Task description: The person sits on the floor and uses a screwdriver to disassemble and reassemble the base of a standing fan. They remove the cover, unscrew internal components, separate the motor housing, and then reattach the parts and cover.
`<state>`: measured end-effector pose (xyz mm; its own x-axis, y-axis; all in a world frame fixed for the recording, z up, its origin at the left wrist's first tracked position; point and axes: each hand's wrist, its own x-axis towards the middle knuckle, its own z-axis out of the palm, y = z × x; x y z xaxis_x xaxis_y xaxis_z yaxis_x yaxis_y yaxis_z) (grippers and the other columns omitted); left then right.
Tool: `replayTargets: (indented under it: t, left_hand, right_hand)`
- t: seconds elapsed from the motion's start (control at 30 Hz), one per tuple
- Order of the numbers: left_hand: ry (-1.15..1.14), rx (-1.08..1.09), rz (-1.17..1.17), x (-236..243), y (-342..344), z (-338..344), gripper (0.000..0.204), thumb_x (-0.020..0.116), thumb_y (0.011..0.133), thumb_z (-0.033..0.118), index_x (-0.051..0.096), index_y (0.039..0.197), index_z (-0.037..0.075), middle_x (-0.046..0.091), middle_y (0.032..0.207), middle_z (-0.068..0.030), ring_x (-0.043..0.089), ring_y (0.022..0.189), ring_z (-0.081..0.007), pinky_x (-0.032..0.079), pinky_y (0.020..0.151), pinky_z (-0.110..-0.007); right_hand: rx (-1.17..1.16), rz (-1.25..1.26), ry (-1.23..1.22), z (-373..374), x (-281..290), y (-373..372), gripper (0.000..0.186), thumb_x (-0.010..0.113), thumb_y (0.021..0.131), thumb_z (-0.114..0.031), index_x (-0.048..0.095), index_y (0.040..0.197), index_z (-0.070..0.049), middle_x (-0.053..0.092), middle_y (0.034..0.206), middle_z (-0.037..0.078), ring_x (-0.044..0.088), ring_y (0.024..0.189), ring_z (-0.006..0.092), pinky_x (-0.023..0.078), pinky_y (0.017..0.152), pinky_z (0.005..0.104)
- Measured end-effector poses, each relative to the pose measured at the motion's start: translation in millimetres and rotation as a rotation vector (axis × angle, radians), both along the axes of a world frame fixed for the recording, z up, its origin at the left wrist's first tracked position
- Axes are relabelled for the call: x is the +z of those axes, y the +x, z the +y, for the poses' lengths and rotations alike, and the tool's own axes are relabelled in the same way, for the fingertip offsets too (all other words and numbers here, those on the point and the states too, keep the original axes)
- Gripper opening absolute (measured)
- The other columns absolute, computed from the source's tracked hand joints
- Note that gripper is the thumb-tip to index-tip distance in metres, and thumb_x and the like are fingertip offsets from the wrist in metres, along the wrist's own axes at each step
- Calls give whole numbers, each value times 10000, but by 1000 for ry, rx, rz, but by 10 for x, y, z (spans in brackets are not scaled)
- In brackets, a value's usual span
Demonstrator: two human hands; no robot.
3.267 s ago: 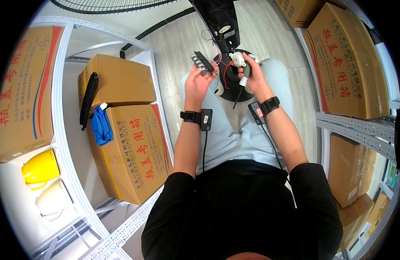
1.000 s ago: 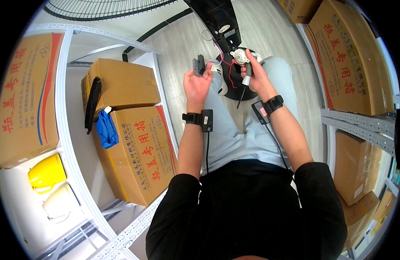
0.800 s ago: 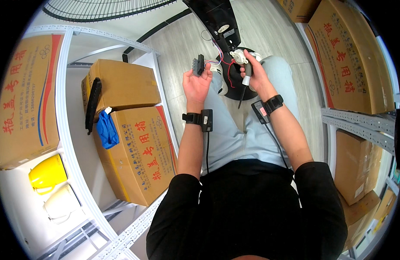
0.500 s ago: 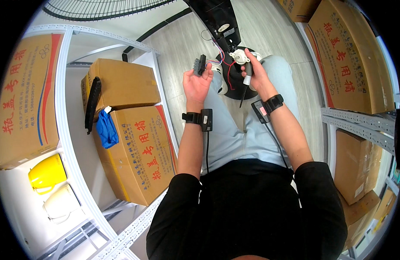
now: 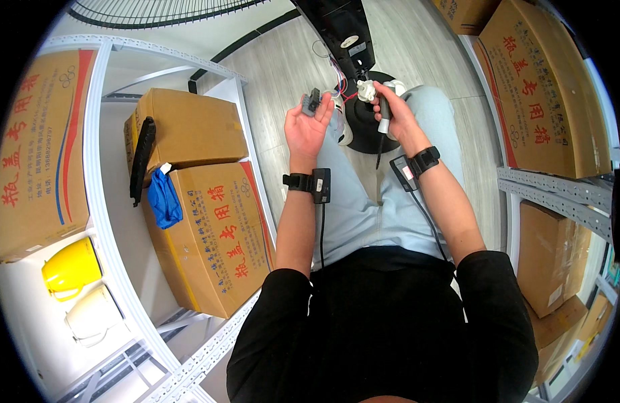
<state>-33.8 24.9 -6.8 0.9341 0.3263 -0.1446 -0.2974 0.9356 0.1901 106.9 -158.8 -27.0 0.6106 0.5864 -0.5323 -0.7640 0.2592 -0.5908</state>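
My left hand [image 5: 308, 127] holds a small dark grey switch block [image 5: 311, 101] in its curled fingers, with thin coloured wires [image 5: 340, 84] running from the block's side toward the stand. My right hand [image 5: 395, 117] grips a screwdriver [image 5: 384, 121] with a grey-and-white handle, its dark shaft pointing down, and also holds a small white motor-like part [image 5: 366, 92] at its fingertips, with a red wire beside it. Behind both hands rises a black fan column [image 5: 333, 27] on a round black base [image 5: 364, 134] between my legs.
A wire fan guard [image 5: 162, 20] is at the upper left. Metal shelving [image 5: 107, 121] on the left holds cartons [image 5: 192, 201], a blue cloth [image 5: 165, 198], a long black part [image 5: 142, 161], yellow [image 5: 71, 269] and white [image 5: 92, 312] mugs. More cartons [image 5: 538, 94] stand on right-side shelves.
The white part in my right hand has turned, and the screwdriver tip has shifted slightly right. The switch block has shifted a little and is angled differently between my left fingers.
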Motion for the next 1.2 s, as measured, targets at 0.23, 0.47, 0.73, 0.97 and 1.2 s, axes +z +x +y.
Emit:
replayTargets:
  t: [0.23, 0.47, 0.73, 0.97, 1.2]
  left_hand:
    - [24, 1, 12, 12, 9, -14, 357, 485, 922, 148, 498, 1196, -81, 548, 1309, -273, 484, 1293, -435, 353, 1131, -552]
    - [31, -48, -4, -15, 2, -3, 355, 494, 926, 171, 506, 1199, -55, 550, 1304, -256, 512, 1264, -413, 405, 1079, -531]
    - [96, -6, 67, -20, -18, -1, 398, 514, 930, 148, 424, 1304, 48, 553, 1256, -232, 548, 1194, -377, 473, 987, -500]
    - [732, 2, 227, 193, 56, -276, 906, 588, 934, 32, -32, 1549, 275, 570, 1187, -214, 644, 1008, -318, 516, 882, -427]
    - [825, 3, 272, 176, 90, -308, 956, 636, 904, 3, -14, 1554, 265, 562, 1177, -181, 662, 965, -282, 528, 828, -382]
  right_hand:
    - [24, -83, -147, 12, 9, -18, 264, 749, 845, -342, 625, 850, -108, 599, 733, -22, 529, 598, 63, 406, 491, 215]
    - [54, -172, -254, 20, -71, -25, 243, 746, 836, -305, 631, 853, -92, 643, 784, -8, 535, 628, 56, 404, 506, 216]
    - [187, -166, -294, 26, -12, -70, 206, 715, 842, -258, 660, 912, -72, 658, 800, -4, 564, 639, 57, 409, 502, 211]
    - [363, -190, -354, 72, -212, -41, 283, 732, 834, -268, 634, 969, -40, 652, 787, 14, 607, 604, 70, 406, 442, 206]
    - [365, -281, -451, 114, -246, -84, 314, 733, 831, -293, 621, 1011, -62, 652, 822, 7, 565, 606, 58, 417, 471, 208]
